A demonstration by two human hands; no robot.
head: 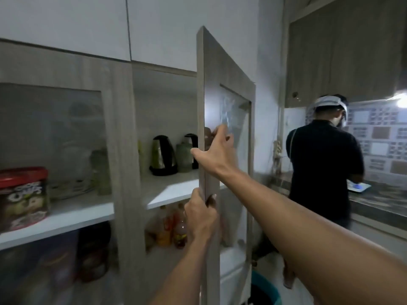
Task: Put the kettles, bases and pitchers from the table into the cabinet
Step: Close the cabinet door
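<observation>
The cabinet door (214, 69), grey wood with a glass pane, stands open edge-on in the middle of the head view. My right hand (214, 150) grips its edge at mid height, fingers spread on the glass side. My left hand (201, 214) holds the same edge lower down. Inside, on the white shelf (174, 188), stands a steel kettle with a black handle (163, 156) on its black base. A greenish pitcher (184, 158) stands right of it. A second dark kettle (191, 150) is partly hidden behind the door edge.
Bottles (174, 227) fill the lower shelf. A red-lidded snack box (23, 198) sits behind the shut left glass door. Another person (323, 164) stands at the counter (378, 201) on the right. A teal bin (267, 289) is on the floor below the door.
</observation>
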